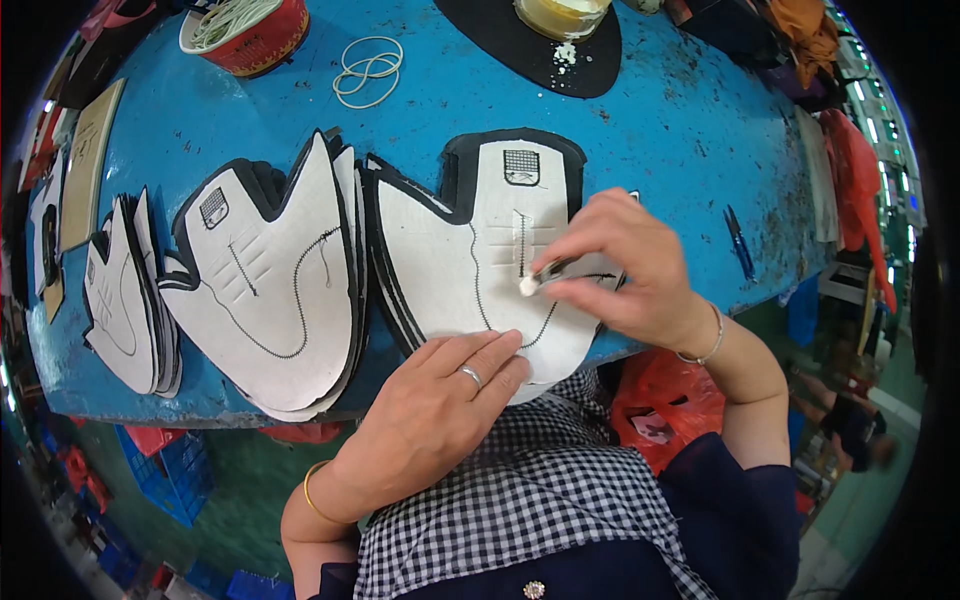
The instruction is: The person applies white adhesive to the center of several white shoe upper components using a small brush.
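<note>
White shoe-upper pieces with dark edges and black zigzag stitching lie in a stack (425,255) in front of me. My left hand (440,400) rests flat on the near end of the top piece, fingers stretched out and holding nothing. Pinched in my right hand (640,265) is a small dark tool with a white, rounded tip (529,286); its exact kind is partly hidden by the fingers. That tip is at the lower end of a short stitched line in the middle of the piece. Another stack of uppers (270,260) lies to the left.
Further left is a third stack of uppers (125,310). On the blue table (420,110) are a red tub of cords (260,45), a loose coiled cord (367,72), and a tub of pale paste (562,16) on a black sheet. A pen-like tool (738,243) lies right.
</note>
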Demonstrator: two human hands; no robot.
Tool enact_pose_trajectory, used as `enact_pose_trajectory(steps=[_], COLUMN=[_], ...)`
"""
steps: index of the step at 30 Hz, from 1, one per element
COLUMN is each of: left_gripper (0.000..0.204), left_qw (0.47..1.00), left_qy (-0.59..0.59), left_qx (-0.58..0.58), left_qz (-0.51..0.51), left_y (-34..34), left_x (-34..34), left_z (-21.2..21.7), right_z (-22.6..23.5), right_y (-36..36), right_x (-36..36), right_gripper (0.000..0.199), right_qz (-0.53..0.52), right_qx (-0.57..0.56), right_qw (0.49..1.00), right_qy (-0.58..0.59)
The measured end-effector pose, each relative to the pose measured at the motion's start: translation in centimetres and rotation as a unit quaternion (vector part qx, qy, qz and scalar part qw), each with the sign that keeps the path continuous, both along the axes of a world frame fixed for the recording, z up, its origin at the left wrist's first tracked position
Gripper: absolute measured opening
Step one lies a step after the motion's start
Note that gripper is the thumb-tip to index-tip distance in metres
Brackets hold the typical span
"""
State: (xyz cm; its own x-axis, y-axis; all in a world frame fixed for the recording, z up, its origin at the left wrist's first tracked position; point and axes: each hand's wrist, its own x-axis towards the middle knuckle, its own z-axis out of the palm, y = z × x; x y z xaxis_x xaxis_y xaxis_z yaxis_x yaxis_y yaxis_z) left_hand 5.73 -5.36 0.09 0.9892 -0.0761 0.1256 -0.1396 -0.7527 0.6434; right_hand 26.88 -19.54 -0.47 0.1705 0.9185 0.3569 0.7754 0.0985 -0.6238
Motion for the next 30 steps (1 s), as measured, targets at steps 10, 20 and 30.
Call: enact_pose_trajectory(steps=[10,20,30], left_gripper=[0.027,0.028,0.055], left_qw=[0.969,0.917,0.998], left_qy=[-0.211,-0.053,-0.031], left_qx=[0.126,0.291,0.039], left_qz=[0.005,0.267,0.027], left_y=[-0.7,5.8,-1.6], left_x=[-0.6,-6.6,0.1], left_z=[1.8,2.3,-2.2], right_z=[-0.8,-1.4,-1.7], right_y=[-1.9,-0.8,1.5], right_x=[1.9,0.3,1.1], right_gripper=[0.015,0.017,0.023], right_qz=[-0.188,-0.156,-0.078], right_qx=[0.117,-0.007,-0.017], right_qw=[0.903,0.971,0.997], right_qy=[0.367,0.181,-0.022])
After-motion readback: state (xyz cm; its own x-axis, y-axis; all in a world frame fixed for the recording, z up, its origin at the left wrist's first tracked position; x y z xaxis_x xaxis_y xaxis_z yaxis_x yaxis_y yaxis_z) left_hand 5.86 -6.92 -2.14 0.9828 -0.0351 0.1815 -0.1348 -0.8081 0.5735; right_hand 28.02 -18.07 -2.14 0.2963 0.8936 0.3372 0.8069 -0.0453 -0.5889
